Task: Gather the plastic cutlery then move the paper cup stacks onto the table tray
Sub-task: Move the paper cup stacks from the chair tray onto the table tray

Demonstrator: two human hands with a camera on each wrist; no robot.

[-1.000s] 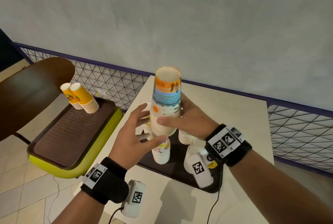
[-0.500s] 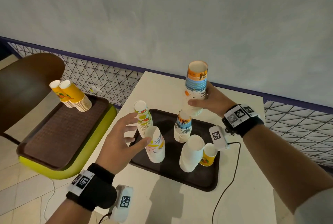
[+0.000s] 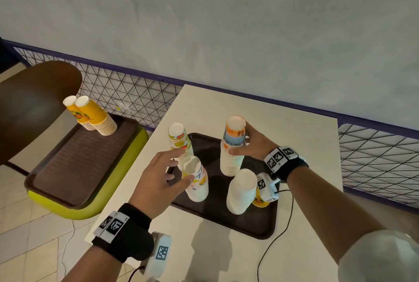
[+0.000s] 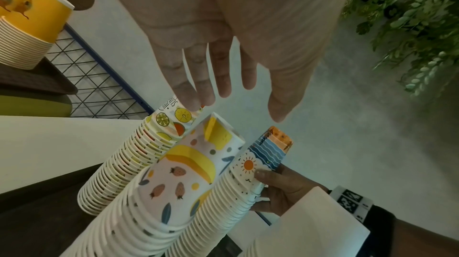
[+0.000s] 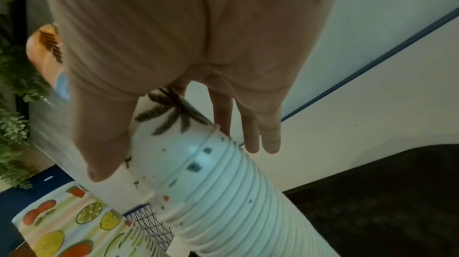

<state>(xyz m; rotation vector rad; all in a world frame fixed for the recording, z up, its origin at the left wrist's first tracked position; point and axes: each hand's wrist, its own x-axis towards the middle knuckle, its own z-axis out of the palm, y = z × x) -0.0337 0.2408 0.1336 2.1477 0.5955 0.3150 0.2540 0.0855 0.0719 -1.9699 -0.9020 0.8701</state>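
Right hand: the right hand (image 3: 254, 145) is wrapped round the beach-print cup stack (image 3: 233, 145), thumb on the near side, fingers (image 5: 250, 129) round the far side. That's mid-frame in the head view.
Beach stack: tall, upside-down paper cups, ribbed column of white rims under a sun, wave and palm print. Bottom end is at the dark tray (image 3: 249, 220); can't tell if it's fully set down.
Left hand: the left hand (image 3: 158, 179) is spread loose with its fingers (image 4: 198, 76) straight, holding nothing, tips right by the fruit-print stack (image 3: 180, 141) and the banana-print stack (image 3: 196, 179).
Tray: dark plastic, rounded corners, on the white counter (image 3: 294, 127), centre of frame.
Also on tray: a plain white stack (image 3: 240, 191) and a small yellow cup (image 3: 260, 202) behind it, lower right of the tray.
Left side of frame: two yellow cup stacks (image 3: 95, 116) leaning on a brown textured tray (image 3: 74, 163), which sits on a lime-green seat (image 3: 108, 186).
Cutlery: can't spot any.
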